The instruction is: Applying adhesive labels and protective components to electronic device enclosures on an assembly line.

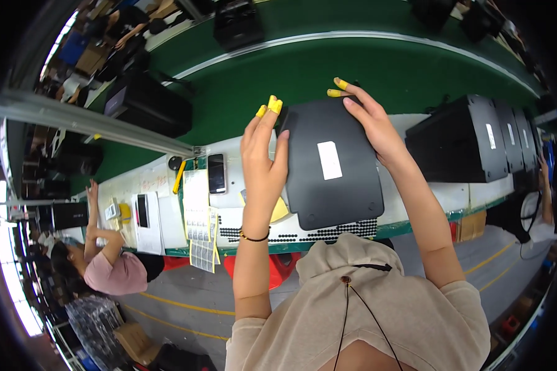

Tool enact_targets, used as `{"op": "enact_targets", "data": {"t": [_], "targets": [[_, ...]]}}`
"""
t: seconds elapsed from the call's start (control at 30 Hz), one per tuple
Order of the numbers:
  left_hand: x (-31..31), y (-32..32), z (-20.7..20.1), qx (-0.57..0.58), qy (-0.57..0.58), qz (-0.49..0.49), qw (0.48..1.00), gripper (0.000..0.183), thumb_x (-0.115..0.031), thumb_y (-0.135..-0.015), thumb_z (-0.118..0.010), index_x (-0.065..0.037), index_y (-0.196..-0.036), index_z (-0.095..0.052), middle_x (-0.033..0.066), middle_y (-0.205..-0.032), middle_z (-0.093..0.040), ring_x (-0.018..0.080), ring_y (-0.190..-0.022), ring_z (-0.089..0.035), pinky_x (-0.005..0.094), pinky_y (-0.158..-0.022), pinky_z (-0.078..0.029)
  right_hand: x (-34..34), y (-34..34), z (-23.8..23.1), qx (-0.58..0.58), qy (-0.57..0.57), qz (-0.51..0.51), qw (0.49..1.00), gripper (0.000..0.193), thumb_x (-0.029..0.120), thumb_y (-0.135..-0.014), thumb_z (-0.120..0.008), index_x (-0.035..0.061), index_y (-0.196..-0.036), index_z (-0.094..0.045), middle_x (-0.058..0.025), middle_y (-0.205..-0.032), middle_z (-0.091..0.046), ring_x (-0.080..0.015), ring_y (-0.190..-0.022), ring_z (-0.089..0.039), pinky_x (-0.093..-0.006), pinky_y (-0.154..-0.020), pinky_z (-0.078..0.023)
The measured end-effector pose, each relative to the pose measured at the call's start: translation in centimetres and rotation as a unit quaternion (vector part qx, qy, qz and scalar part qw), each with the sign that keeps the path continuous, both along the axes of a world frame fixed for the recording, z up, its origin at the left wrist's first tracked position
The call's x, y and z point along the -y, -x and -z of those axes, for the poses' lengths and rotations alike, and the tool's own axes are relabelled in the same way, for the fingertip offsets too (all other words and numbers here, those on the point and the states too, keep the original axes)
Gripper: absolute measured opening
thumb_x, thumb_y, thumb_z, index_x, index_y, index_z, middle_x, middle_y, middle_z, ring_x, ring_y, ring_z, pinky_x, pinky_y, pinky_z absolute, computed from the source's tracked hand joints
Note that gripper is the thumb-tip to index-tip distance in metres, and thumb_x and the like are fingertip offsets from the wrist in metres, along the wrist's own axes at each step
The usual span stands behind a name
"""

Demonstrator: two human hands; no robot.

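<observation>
A black case [356, 191] with a tapered outline stands at the table's middle, in front of my chest. A blank-looking white label [329, 160] sits on its upper face, and two round feet show at its near corners. My left hand [263, 145] lies along its left side, thumb at the edge, with yellow tape on two fingertips. My right hand [377, 127] grips the far right edge, thumb on the face, its taped fingers reaching past the far side. Between them the hands hold the case. Its underside is hidden.
A sheet of small black round pads [291, 238] lies by the near edge. Left are label sheets [198, 210], a phone [217, 174] and a yellow cutter [179, 177]. Several black cases [458, 142] stand right. A person in pink [114, 269] works at far left; a green belt [303, 68] runs beyond.
</observation>
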State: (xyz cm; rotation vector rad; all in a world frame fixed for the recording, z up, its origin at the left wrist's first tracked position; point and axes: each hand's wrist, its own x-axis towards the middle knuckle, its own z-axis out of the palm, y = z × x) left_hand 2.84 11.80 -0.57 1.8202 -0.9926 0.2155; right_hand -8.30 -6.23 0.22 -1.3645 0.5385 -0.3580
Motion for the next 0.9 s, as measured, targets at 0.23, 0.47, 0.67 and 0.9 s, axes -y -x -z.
{"op": "enact_targets", "data": {"t": [0.23,0.47,0.67,0.9], "targets": [[-7.0,1.2,4.6,-0.08,0.124,-0.168,0.975,0.034,0.001,-0.092,-0.051,0.002,-0.125,-0.05,0.0167,-0.131,-0.05,0.0286,-0.121,-0.049,0.0368,-0.104,-0.036,-0.1,-1.3,1.1,0.102,0.001,0.013,0.995,0.046,0.016,-0.093,-0.052,0.0027,-0.137,-0.046,-0.0125,-0.128,-0.056,-0.0177,-0.118,-0.052,-0.0265,-0.101,-0.039],[-26.3,6.5,21.0,-0.202,0.139,-0.627,0.74,0.021,-0.009,-0.098,-0.044,0.002,-0.115,-0.051,0.011,-0.111,-0.054,0.0185,-0.102,-0.052,0.0317,-0.09,-0.042,1.5,-1.1,3.0,0.102,0.079,0.012,0.992,0.05,0.023,-0.097,-0.05,0.0009,-0.141,-0.04,-0.0134,-0.138,-0.049,-0.0205,-0.129,-0.043,-0.0305,-0.11,-0.027],[-39.2,20.0,43.9,-0.555,-0.102,-0.536,0.628,0.035,-0.02,-0.082,-0.063,0.001,-0.11,-0.063,0.0246,-0.122,-0.053,0.035,-0.115,-0.051,0.0389,-0.09,-0.044,0.4,-0.8,2.6,0.063,0.089,0.023,0.994,0.05,0.024,-0.101,-0.041,0.0013,-0.145,-0.034,-0.0124,-0.147,-0.039,-0.0194,-0.134,-0.038,-0.0315,-0.113,-0.023],[-37.9,22.2,51.7,-0.481,-0.402,-0.485,0.61,0.072,-0.04,-0.073,-0.072,-0.007,-0.133,-0.049,0.0281,-0.143,-0.033,0.0455,-0.129,-0.036,0.0497,-0.102,-0.039,5.3,3.2,4.9,0.051,0.503,-0.002,0.863,0.046,0.014,-0.1,-0.038,0.0001,-0.143,-0.035,-0.0139,-0.145,-0.041,-0.0212,-0.133,-0.041,-0.0315,-0.113,-0.029]]}}
